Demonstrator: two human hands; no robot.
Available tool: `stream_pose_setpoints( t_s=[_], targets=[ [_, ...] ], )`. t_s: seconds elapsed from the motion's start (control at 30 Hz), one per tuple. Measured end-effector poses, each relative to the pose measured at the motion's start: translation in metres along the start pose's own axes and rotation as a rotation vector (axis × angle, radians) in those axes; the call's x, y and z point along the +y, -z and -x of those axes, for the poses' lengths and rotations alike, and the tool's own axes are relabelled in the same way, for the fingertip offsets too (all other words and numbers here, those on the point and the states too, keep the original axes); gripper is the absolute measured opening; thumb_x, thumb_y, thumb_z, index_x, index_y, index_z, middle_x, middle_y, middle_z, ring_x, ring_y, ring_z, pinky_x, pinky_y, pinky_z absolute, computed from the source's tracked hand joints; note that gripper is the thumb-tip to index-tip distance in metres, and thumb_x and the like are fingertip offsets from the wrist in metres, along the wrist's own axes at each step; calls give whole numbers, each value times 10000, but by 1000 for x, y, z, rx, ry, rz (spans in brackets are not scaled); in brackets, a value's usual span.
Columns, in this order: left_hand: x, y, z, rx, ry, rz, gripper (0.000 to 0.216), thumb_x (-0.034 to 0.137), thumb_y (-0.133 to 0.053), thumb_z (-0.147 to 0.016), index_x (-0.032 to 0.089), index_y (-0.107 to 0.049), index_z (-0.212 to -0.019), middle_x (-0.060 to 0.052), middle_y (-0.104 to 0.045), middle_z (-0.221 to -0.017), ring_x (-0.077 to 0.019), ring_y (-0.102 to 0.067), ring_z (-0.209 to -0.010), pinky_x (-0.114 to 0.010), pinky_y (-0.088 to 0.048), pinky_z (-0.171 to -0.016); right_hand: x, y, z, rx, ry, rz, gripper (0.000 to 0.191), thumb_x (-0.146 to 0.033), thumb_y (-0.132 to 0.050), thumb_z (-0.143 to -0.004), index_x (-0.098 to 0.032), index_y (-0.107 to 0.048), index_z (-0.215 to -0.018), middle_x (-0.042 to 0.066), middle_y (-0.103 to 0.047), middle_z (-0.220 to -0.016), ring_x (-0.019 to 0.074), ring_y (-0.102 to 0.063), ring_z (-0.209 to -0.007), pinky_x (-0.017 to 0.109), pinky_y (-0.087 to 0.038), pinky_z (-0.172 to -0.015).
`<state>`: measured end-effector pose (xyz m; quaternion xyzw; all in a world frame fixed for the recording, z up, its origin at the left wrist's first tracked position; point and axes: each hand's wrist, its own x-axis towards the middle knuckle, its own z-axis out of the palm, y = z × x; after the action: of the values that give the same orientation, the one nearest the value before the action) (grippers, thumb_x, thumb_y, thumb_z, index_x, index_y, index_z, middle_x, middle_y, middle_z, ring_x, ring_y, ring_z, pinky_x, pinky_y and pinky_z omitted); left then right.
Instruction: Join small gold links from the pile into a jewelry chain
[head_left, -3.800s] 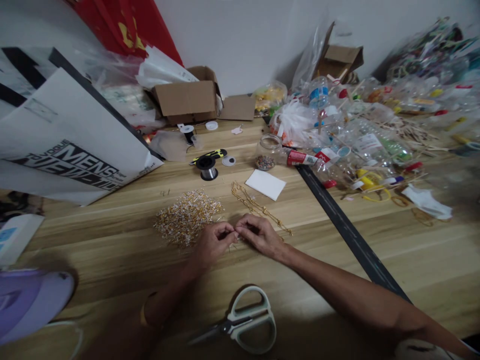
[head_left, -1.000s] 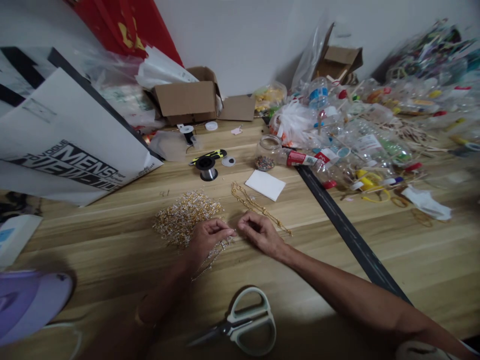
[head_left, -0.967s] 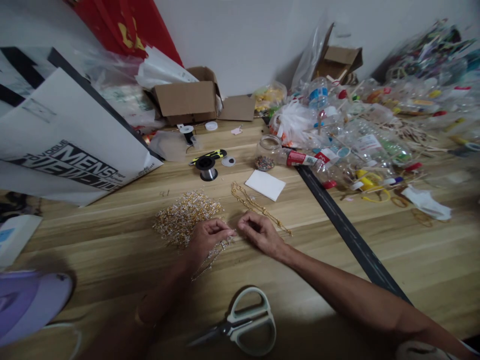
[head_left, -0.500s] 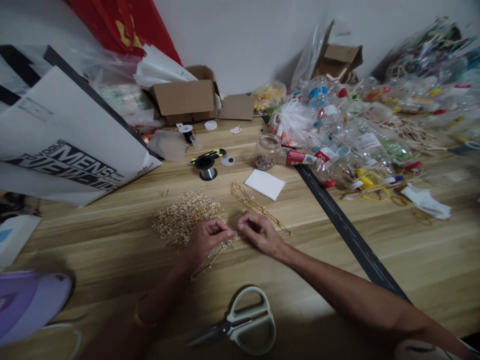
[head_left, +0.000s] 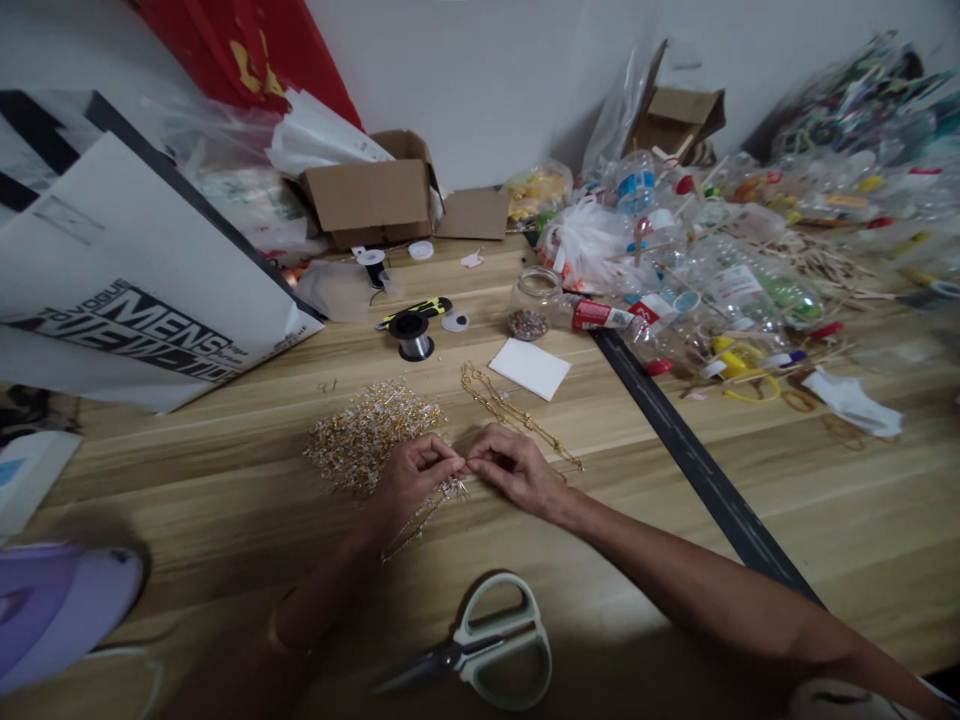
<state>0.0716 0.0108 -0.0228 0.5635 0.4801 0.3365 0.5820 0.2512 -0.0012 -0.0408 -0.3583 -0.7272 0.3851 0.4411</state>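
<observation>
Thumb and index finger of my left hand (head_left: pixel 409 475) pinch a thin beaded chain (head_left: pixel 420 522), which trails down toward me over the wood. Fine pins or wire ends stick out below the fingertips. My right hand (head_left: pixel 521 475) is closed in a pinch, its tips meeting the left fingertips; whatever is between them is too small to make out. Left of the hands spreads a pile of small gold and clear beaded pieces (head_left: pixel 360 430). A gold chain (head_left: pixel 525 420) lies just beyond my right hand.
Scissors (head_left: pixel 499 640) lie close to me. Behind the hands are a white card (head_left: pixel 530 369), a wire spool (head_left: pixel 414 338), a yellow-black cutter (head_left: pixel 427 308) and a jar of beads (head_left: pixel 534 300). Plastic bottles (head_left: pixel 735 290) crowd the right; a paper bag (head_left: pixel 150 270) and purple iron (head_left: pixel 67 610) stand left.
My right hand has moved slightly left, closing the small gap so its fingertips now meet those of my left hand. The left hand has barely moved.
</observation>
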Motion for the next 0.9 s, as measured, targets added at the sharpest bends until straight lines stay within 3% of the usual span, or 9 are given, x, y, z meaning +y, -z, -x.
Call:
stream_pose_setpoints(
  t_s=[0.3,0.9],
  targets=[
    [2,0,1,-33,21,-11,183,312,-697,-670,153,-615,-637,-30,-709,-637,-169,-654,-620,-287,-518,-634,0,1,0,-4,16,-43,190,-306,-540,-883,-170,-646,-802,57,-620,-794,165,-566,-771,294,-442,-710],
    [-5,3,-1,19,-40,-46,130,261,-668,-713,150,-617,-671,-27,-703,-681,-144,-626,-651,-246,-462,-644,3,-1,2,2,-115,23,121,-234,-530,-865,-153,-577,-786,5,-525,-706,116,-468,-633,225,-353,-565]
  ],
)
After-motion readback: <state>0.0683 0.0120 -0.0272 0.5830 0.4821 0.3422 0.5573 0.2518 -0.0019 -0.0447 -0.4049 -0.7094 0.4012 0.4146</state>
